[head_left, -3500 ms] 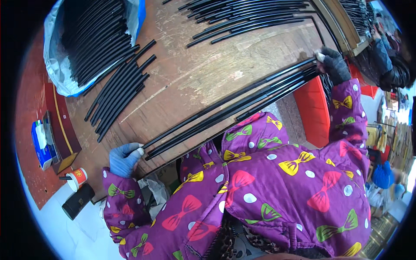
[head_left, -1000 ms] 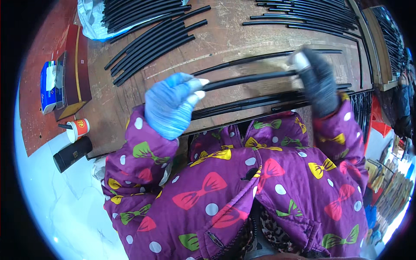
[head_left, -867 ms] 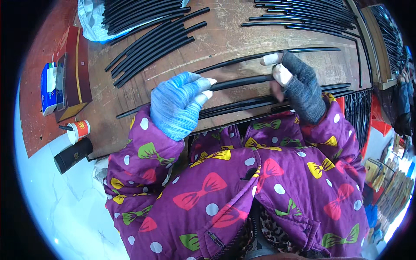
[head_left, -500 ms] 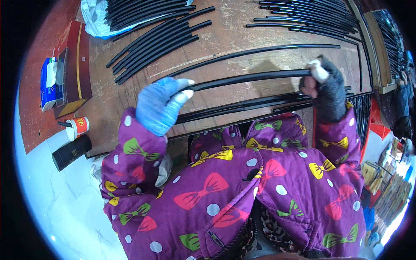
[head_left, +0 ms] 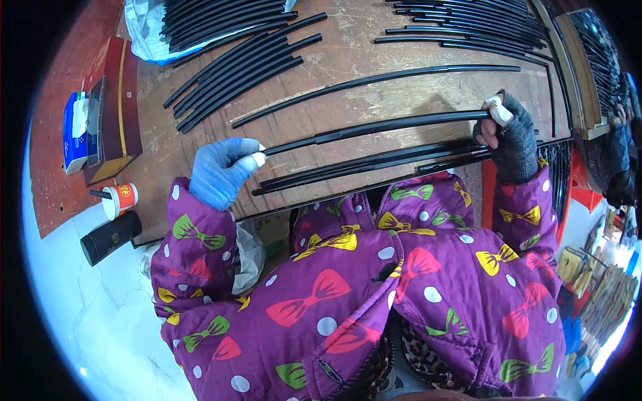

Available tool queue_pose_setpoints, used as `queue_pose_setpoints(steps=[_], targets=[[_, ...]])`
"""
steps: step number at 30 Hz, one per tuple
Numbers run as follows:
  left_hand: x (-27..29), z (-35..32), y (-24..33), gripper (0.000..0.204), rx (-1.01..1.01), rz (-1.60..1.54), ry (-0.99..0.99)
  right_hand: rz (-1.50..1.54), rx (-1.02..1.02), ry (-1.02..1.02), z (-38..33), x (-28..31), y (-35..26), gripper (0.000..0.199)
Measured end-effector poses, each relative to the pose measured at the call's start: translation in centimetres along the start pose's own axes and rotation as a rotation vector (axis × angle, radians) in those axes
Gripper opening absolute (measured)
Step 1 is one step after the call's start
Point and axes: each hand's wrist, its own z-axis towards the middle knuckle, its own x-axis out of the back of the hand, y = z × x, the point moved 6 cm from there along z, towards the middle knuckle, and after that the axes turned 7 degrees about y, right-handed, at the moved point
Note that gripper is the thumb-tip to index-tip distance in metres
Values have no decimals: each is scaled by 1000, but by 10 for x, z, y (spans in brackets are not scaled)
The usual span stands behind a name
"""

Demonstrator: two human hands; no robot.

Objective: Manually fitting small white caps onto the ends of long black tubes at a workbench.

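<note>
A long black telescopic-looking rod [head_left: 394,123] is stretched between my hands above the table. It steps from a thicker section on the right to a thinner one on the left. My left hand [head_left: 221,170], in a blue glove with white-covered fingertips, pinches the thin end. Wrapped around the thick end is my right hand [head_left: 513,137], in a dark fingerless glove with white wrapping on a finger or thumb. Beyond the held rod lies one similar black rod [head_left: 374,79]. Several more black rods [head_left: 354,167] lie along the near table edge, below the held one.
Black rods [head_left: 237,83] are spread at the upper left, beside a pile on white plastic. More rods [head_left: 468,30] lie upper right. At left stand a dark red box [head_left: 124,127], a paper cup [head_left: 124,198] and a black case [head_left: 110,237]. Another person [head_left: 622,157] is far right.
My left hand has moved left and slightly down, and a longer stretch of the thin section now shows. My right hand has shifted slightly right, still gripping the thick end.
</note>
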Motion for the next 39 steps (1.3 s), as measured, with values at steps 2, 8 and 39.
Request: queue_pose_setpoints(steps=[2,8,39], targets=[[0,2,3,15,-58,19,43,-27,3,31,3,5,4,15],[-8,0,10,15,-96,-21,7,-55,-10,47,3,15,4,16],[14,16,-35,15,89,34,-37,-494,11,334,49,175,-40,19]])
